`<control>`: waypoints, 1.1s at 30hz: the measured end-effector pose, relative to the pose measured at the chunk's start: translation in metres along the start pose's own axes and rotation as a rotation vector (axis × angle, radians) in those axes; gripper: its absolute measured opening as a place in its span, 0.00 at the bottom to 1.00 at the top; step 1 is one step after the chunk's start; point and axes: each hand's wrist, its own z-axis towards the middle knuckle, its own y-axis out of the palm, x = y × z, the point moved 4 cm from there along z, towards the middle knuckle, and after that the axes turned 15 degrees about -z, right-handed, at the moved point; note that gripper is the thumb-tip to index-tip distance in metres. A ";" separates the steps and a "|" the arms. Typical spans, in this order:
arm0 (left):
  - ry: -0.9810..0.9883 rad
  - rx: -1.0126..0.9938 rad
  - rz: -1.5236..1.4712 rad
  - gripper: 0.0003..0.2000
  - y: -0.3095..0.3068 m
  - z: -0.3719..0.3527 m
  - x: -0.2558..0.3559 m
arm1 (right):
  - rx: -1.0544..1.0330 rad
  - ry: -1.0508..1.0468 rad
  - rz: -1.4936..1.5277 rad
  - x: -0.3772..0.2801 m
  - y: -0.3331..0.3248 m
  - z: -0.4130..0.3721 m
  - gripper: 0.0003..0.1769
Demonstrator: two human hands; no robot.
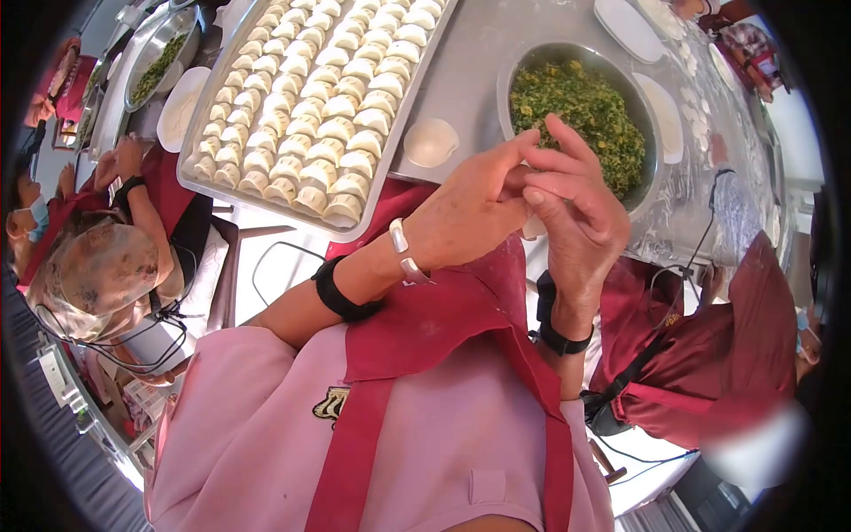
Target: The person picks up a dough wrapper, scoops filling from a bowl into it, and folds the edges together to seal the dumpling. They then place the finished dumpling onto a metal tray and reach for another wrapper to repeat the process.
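Note:
My left hand [474,206], with a silver bracelet at the wrist, meets my right hand [583,208] in front of my chest. The fingers of both hands are bent and pressed together at the tips. Whatever lies between them is mostly hidden; only a small pale patch shows below the fingers. Just behind the hands stands a metal bowl [657,168] of chopped green and yellow filling [576,111]. A round dough wrapper [432,143] lies on the table left of the bowl. Rows of folded dumplings [310,111] fill a metal tray [197,180] on the left.
The metal table [483,53] is dusted with flour. White dishes [629,28] stand near the bowl, and dough pieces lie further right. On the left a person in a mask [97,257] works near another bowl [133,97]. A person in a dark red apron [709,346] is close on my right.

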 end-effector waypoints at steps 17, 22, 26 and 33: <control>-0.039 0.103 -0.070 0.17 0.006 -0.006 -0.001 | 0.093 -0.034 -0.074 0.002 0.003 -0.008 0.09; -0.002 0.143 -0.270 0.20 0.006 -0.005 0.000 | 0.185 0.209 0.096 -0.016 0.010 -0.002 0.12; 0.040 0.084 -0.378 0.23 0.013 -0.007 0.002 | 0.159 0.085 -0.012 -0.002 0.008 -0.009 0.16; -0.115 0.066 -1.021 0.23 0.011 -0.007 -0.002 | 0.126 0.077 -0.142 -0.019 0.009 0.003 0.18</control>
